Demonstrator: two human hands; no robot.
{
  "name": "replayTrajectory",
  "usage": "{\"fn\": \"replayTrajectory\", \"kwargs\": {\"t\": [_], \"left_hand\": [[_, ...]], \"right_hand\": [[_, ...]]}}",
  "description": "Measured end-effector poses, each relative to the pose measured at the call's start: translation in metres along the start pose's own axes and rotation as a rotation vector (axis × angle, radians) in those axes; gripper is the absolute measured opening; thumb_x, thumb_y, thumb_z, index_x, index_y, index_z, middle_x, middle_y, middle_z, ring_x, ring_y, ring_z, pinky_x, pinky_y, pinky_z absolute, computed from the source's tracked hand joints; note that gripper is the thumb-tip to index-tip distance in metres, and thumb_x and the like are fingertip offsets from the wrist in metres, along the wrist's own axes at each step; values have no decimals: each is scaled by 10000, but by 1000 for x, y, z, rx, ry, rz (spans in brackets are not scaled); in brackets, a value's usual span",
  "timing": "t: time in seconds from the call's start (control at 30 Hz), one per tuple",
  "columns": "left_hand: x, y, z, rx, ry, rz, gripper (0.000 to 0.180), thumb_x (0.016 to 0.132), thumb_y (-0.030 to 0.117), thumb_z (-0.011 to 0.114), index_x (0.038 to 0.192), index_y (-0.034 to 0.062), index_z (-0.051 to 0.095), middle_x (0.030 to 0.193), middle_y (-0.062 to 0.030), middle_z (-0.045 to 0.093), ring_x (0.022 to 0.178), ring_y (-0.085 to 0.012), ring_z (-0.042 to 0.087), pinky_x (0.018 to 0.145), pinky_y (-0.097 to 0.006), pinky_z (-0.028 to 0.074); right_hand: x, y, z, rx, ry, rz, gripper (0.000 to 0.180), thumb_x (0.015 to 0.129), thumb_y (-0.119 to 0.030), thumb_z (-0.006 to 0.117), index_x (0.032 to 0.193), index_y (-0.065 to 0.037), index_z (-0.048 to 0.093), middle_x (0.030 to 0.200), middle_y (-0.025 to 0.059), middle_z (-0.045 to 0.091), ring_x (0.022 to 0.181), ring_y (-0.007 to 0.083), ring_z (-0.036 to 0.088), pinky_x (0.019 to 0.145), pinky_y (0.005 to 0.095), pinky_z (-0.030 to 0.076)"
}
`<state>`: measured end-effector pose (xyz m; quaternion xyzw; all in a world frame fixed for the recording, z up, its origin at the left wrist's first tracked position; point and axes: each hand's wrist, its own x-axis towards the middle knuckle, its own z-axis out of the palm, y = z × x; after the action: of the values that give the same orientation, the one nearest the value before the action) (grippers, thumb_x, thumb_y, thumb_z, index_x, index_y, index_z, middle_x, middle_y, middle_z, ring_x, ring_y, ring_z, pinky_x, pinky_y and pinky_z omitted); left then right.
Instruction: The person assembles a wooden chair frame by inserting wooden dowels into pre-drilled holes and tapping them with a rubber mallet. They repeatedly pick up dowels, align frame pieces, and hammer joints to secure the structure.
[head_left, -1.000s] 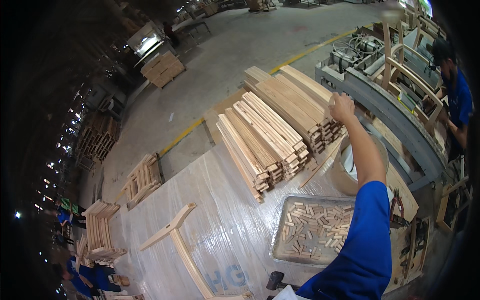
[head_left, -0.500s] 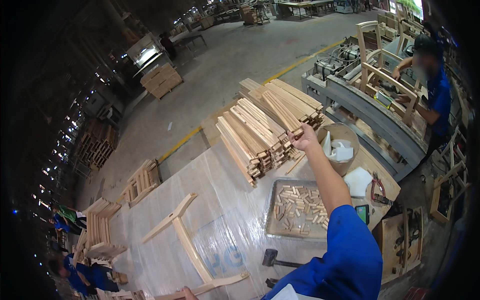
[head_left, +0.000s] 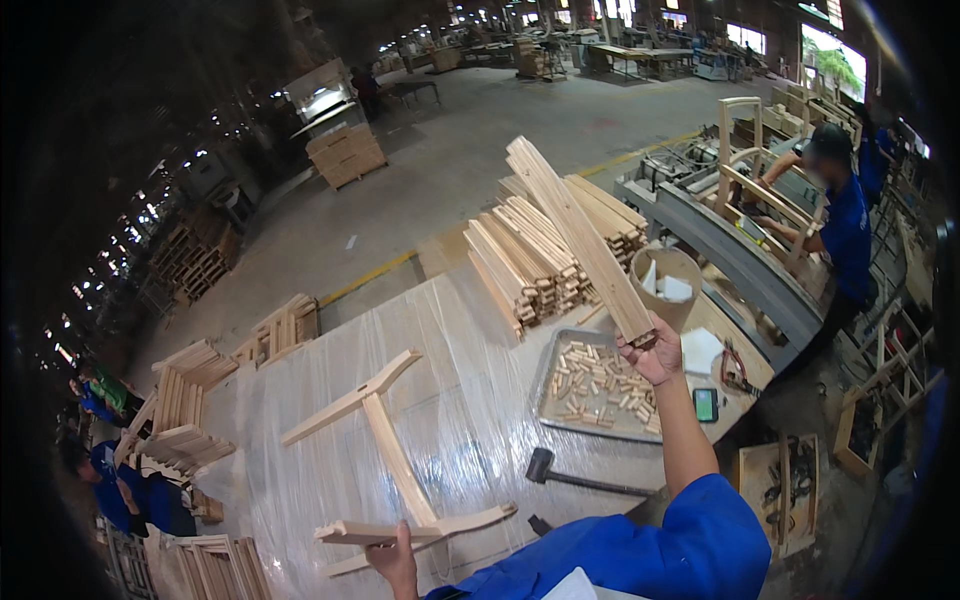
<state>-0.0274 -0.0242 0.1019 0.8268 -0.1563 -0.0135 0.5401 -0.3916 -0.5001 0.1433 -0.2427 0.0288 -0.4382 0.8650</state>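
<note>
My right hand point(head_left: 655, 352) is closed on the near end of a long flat wooden slat point(head_left: 580, 240), raised at a slant over the stack of slats point(head_left: 520, 250). Lower down, my left hand point(head_left: 398, 562) grips a pale wooden bar point(head_left: 365, 532), its thumb on the near side and its other fingers mostly hidden. That bar lies over the curved lower leg point(head_left: 480, 519) of an H-shaped wooden frame. A crossbar point(head_left: 398, 455) joins this leg to a second leg point(head_left: 345, 408) on the plastic-covered table point(head_left: 300, 490).
A metal tray point(head_left: 545, 405) of wooden dowels sits near my right forearm, beside a black mallet point(head_left: 590, 484). Right of it are a bucket point(head_left: 640, 270), pliers point(head_left: 735, 372) and a phone point(head_left: 705, 404). Another person point(head_left: 850, 225) works on a chair frame at right.
My right hand has lifted a slat off the stack and drawn it nearer. My left hand has come further into view, holding a bar. The view has shifted.
</note>
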Motion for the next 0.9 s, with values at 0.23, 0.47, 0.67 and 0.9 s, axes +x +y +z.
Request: {"fn": "replayTrajectory", "kwargs": {"t": [0.23,0.47,0.67,0.9], "left_hand": [[20,10,-54,-8,-370,139,384,801,107,899,1045,-67,659,935,-156,748,857,-210,729,790,-349,584],[40,1,-66,18,-562,128,355,833,108,876,1073,-78,692,1009,-173,765,918,-218,746,836,-344,579],[70,-5,-83,-20,-815,86,340,881,134,823,1118,-76,700,1029,-153,760,958,-202,724,877,-345,561],[182,-22,-63,-44,-876,430,388,897,76,747,1254,-5,620,1108,-92,669,998,-196,625,870,-374,539]], "right_hand": [[-42,64,81,-706,274,-269,526,975,-213,700,1453,-36,567,1170,125,685,1035,250,676,859,394,564],[-60,172,87,-1945,311,-795,364,843,-196,757,1178,-55,757,1000,177,672,866,340,680,789,418,564],[-86,249,95,-2146,337,-317,338,792,-288,772,1062,-84,760,1013,194,652,875,392,677,780,480,567],[-68,262,162,-1931,307,-574,430,665,-277,795,1040,-71,755,1068,154,717,990,352,683,881,458,556]]}}
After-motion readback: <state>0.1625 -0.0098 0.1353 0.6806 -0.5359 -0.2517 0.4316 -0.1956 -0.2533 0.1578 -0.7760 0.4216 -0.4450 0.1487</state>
